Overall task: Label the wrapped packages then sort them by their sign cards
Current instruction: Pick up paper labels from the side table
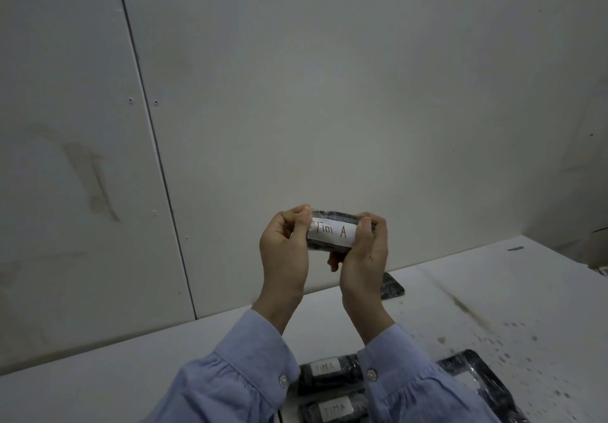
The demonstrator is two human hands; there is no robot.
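Black package (327, 247) with label (332, 232) "Tim A" sits between curled fingers; left hand (283, 248) and right hand (366, 258) grip its ends.

Two hands show: one left hand (284, 245) and one right hand (362, 254). There are two light blue sleeves, the left sleeve (237, 373) and the right sleeve (411, 393), each with one button, two buttons in all.

Five dark wrapped packages are in view: one held package (330, 245) between the hands, and four on the one white table (493, 291): one far package (393, 286), two small packages, the upper (329, 381) and the lower (332, 417), and one flat package (483, 389).

Three white labels read clearly: two say "Tim A", one says "Tim C". A pale patch on the flat package may be a fourth; unclear.
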